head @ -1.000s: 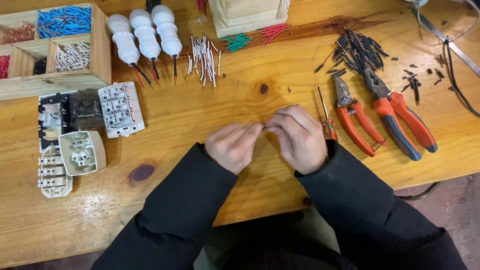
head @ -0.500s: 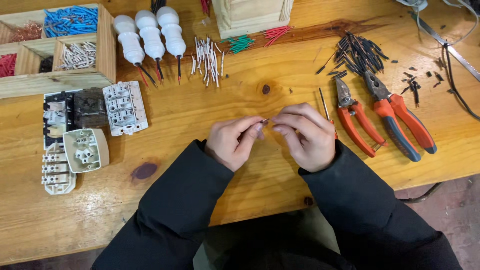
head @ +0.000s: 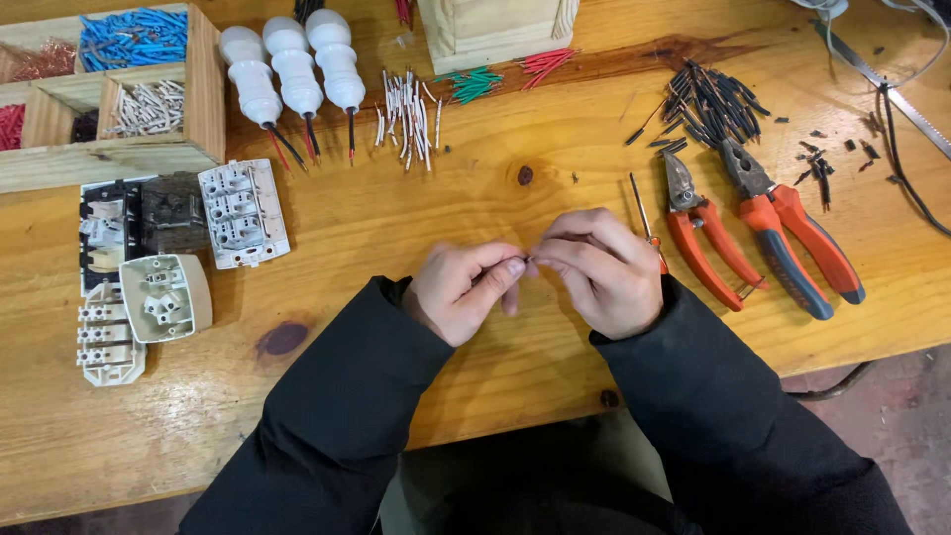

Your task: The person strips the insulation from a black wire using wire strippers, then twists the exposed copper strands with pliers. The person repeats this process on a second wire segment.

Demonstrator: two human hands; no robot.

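My left hand and my right hand meet fingertip to fingertip over the middle of the wooden table. Between them they pinch a short dark wire piece, mostly hidden by the fingers. A thin screwdriver lies just right of my right hand. Beside it lie two red-handled pliers, the larger one with dark grips.
A wooden compartment box with blue, red and white wire pieces stands far left. Three white lamp holders, white, green and red wire bits lie behind. White socket parts sit left. Black wire offcuts lie far right.
Both hands have stayed together at the table's middle, fingers shifting slightly on the small wire piece. The camera view moved a little.
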